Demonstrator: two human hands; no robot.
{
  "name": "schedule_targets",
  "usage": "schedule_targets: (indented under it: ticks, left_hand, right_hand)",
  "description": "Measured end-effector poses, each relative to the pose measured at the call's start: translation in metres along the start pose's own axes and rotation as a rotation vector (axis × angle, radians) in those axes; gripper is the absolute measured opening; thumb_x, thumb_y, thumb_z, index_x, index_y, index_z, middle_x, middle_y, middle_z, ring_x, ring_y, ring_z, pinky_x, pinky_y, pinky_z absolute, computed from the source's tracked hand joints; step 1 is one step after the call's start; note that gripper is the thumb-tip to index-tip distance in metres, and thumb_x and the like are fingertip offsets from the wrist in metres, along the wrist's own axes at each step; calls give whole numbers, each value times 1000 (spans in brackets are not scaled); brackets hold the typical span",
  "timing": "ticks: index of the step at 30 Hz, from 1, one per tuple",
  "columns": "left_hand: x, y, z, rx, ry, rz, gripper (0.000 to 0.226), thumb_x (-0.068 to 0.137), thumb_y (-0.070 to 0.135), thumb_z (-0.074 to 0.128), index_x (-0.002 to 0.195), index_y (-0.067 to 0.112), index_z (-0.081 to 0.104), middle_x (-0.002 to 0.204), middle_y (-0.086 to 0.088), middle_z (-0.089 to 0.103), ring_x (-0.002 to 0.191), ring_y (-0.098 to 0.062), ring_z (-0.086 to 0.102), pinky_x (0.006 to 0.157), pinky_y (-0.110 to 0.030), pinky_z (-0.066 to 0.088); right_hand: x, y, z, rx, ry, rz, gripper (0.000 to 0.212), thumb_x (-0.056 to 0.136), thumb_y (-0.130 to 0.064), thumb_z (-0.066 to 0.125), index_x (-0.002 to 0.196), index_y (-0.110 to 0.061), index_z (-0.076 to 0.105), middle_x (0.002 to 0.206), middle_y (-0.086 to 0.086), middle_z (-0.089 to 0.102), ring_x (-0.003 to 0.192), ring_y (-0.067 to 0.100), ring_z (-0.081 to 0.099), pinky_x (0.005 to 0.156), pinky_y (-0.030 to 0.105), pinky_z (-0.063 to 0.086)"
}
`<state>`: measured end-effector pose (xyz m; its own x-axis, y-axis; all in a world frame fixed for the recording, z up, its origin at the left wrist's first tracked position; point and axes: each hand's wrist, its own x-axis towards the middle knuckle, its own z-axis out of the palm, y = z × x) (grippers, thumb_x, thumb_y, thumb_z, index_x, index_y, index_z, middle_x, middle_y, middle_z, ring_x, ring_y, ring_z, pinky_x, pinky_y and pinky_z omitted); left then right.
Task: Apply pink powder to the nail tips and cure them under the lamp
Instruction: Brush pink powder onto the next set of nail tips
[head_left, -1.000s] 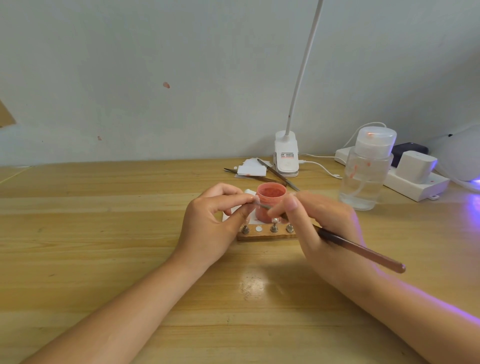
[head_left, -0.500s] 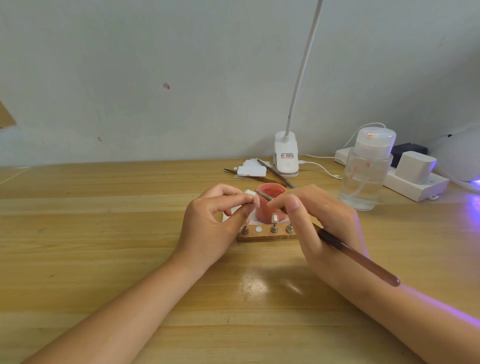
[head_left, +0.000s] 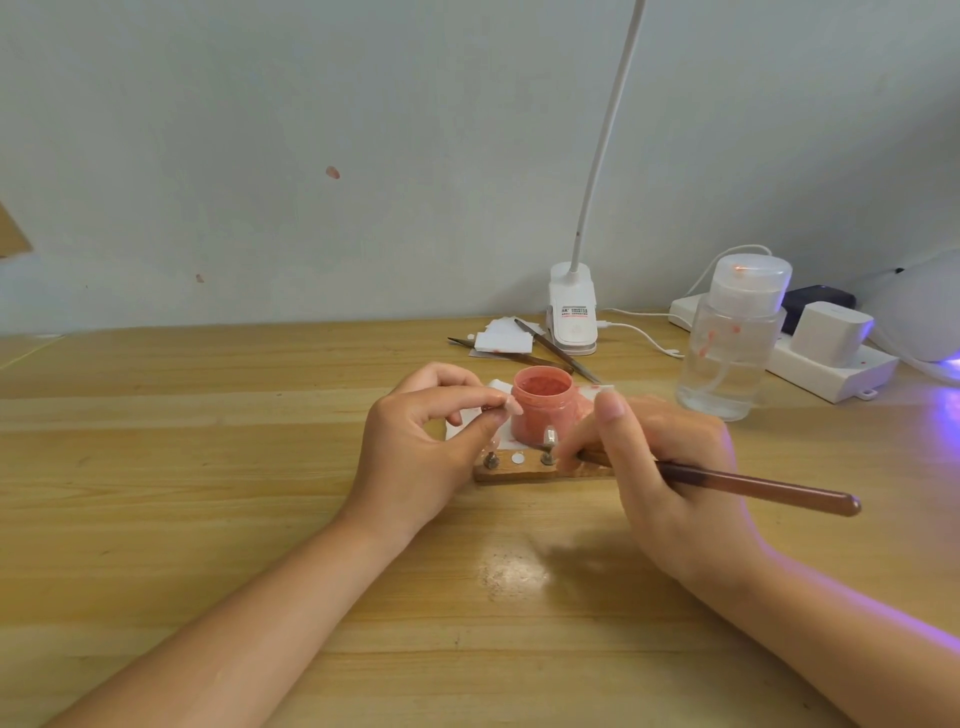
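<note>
An open jar of pink powder (head_left: 543, 410) stands on white paper (head_left: 464, 422) just behind a small wooden holder (head_left: 519, 472) with metal pegs. One peg carries a nail tip (head_left: 549, 435). My left hand (head_left: 426, 447) pinches another nail tip (head_left: 512, 405) between thumb and forefinger, left of the jar's rim. My right hand (head_left: 670, 467) grips a brown-handled brush (head_left: 753, 486) like a pen. Its fingers sit low at the holder's right end and hide the bristles. The white curing lamp (head_left: 922, 312) shows at the far right edge, casting a purple glow.
A white clip lamp (head_left: 571, 322) stands at the back, with spare brushes (head_left: 524, 358) and white pads (head_left: 506, 340) beside it. A clear pump bottle (head_left: 730, 348) and a white power strip (head_left: 831, 366) with plugs occupy the right rear. All rest on a wooden table (head_left: 208, 467).
My right hand has drawn the brush away from the held nail tip and the jar, down toward the holder, and the handle now lies flatter. My left hand has barely moved.
</note>
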<state>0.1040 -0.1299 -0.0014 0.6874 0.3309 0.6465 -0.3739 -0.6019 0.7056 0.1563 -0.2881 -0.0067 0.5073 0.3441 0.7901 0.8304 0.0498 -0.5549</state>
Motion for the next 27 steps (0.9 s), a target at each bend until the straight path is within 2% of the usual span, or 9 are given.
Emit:
schedule_targets:
  ticks: [3, 7, 9, 11, 14, 17, 21, 25, 27]
  left_hand:
    - [0, 0, -1, -3, 15, 2, 18, 71, 4, 74, 72, 22, 71, 78, 7, 58, 67, 2, 47, 64, -5, 35]
    - [1, -1, 0, -22, 24, -5, 9, 70, 4, 74, 70, 13, 70, 80, 3, 63, 66, 0, 50, 64, -5, 36]
    - [1, -1, 0, -42, 15, 2, 10, 70, 4, 74, 70, 12, 70, 76, 2, 64, 64, 0, 51, 63, -4, 36]
    - [1, -2, 0, -48, 4, 14, 11, 70, 3, 74, 71, 13, 69, 74, 1, 64, 63, 1, 50, 62, -4, 36]
    - [1, -4, 0, -39, 5, 14, 15, 70, 1, 74, 71, 16, 70, 73, 3, 63, 62, 1, 48, 62, -5, 35]
    - [2, -5, 1, -69, 26, -22, 23, 69, 4, 75, 66, 25, 68, 73, 8, 62, 55, -3, 43, 59, -6, 34]
    - [1, -5, 0, -118, 17, -39, 24, 69, 6, 75, 67, 30, 69, 73, 9, 62, 47, -10, 30, 48, -14, 28]
    - [1, -5, 1, -127, 22, -71, 29, 68, 5, 76, 65, 33, 69, 71, 15, 62, 47, -10, 26, 48, -13, 26]
    - [1, -5, 1, -126, 27, -75, 30, 68, 5, 76, 65, 34, 69, 71, 17, 62, 47, -10, 26, 49, -14, 27]
  right_hand:
    - [0, -2, 1, 57, 54, 56, 48, 93, -29, 35, 66, -7, 68, 68, -4, 66, 68, 6, 62, 66, 24, 48]
    - [1, -4, 3, 22, 71, 50, 43, 93, -27, 34, 71, -10, 66, 80, -15, 65, 78, 9, 63, 72, 33, 49]
    - [1, -4, 3, -26, 55, 30, 41, 93, -25, 35, 73, -7, 66, 79, -19, 61, 80, 4, 61, 73, 29, 45]
    - [1, -3, 5, -54, 36, 12, 41, 93, -26, 37, 75, -6, 68, 77, -13, 63, 85, 0, 60, 74, 25, 43]
    - [-1, -3, 7, -24, -19, 63, 43, 92, -31, 38, 76, -8, 71, 77, -3, 69, 83, 10, 64, 73, 31, 47]
    - [-2, -4, 6, 8, -24, 68, 48, 92, -34, 38, 68, -7, 69, 71, -2, 68, 73, 14, 64, 68, 36, 48]
    - [1, -4, 7, -96, 1, -1, 41, 93, -29, 40, 79, -7, 71, 78, -1, 69, 83, 16, 62, 72, 36, 47]
    - [-1, -2, 5, -2, -8, 42, 49, 93, -34, 38, 69, -5, 69, 71, 1, 68, 73, 17, 65, 65, 41, 49]
    - [-1, -2, 4, -25, 0, 6, 47, 93, -31, 38, 72, -4, 70, 74, 2, 69, 76, 17, 65, 67, 41, 49]
